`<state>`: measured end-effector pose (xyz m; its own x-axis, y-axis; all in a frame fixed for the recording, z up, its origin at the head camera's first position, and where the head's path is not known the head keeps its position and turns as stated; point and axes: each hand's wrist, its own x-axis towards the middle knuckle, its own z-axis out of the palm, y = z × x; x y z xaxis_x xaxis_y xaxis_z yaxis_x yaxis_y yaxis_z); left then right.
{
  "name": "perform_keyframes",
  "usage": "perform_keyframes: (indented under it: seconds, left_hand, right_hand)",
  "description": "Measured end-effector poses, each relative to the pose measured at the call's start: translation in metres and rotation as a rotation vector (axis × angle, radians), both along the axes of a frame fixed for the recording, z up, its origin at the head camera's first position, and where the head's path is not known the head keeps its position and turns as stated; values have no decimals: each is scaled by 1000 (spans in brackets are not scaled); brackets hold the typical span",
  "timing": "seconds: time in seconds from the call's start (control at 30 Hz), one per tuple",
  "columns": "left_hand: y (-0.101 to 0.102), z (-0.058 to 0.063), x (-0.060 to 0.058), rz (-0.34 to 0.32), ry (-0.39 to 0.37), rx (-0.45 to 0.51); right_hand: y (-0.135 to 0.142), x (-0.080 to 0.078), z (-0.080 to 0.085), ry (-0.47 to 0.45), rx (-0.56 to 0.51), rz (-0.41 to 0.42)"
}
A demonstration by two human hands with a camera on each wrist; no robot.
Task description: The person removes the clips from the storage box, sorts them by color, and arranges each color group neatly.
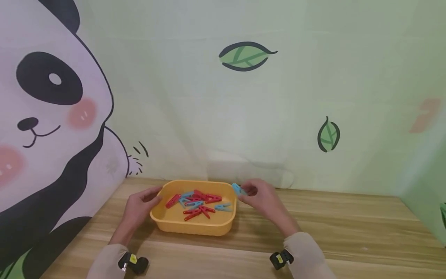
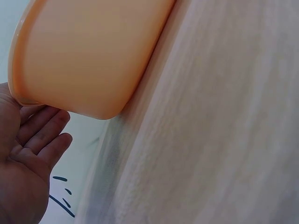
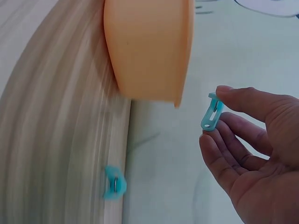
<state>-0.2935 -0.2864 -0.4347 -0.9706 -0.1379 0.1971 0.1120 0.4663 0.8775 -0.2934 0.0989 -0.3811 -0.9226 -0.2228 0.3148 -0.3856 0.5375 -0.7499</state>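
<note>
A yellow plastic basket point(image 1: 195, 228) stands on the wooden table with several red clothespins point(image 1: 192, 215) and blue clothespins point(image 1: 223, 207) lying loose inside. At its left end, my left hand point(image 1: 138, 205) holds the rim; in the left wrist view the fingers point(image 2: 49, 128) lie along the outer wall, the thumb mostly hidden. Just beyond the right rim, my right hand point(image 1: 261, 199) pinches a light-blue clothespin point(image 3: 213, 112) between thumb and fingers, raised above the table. Another blue clothespin point(image 3: 114, 183) lies on the table outside the basket, hidden in the head view.
Wood-grain table point(image 1: 348, 224) extends to the right of the basket. A pale green wall cloth point(image 1: 278, 116) with printed leaves rises close behind, and a large printed panda point(image 1: 69, 128) covers the left side.
</note>
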Motion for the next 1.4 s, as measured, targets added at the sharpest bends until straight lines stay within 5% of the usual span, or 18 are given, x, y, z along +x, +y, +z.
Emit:
perform_keyframes:
  seconds: [1.0, 1.4]
  left_hand:
    - [2, 1, 1, 1, -35, -15]
    - [1, 1, 0, 1, -43, -8]
  right_hand:
    - [65, -13, -22, -99, 34, -227]
    - [83, -18, -35, -123, 70, -255]
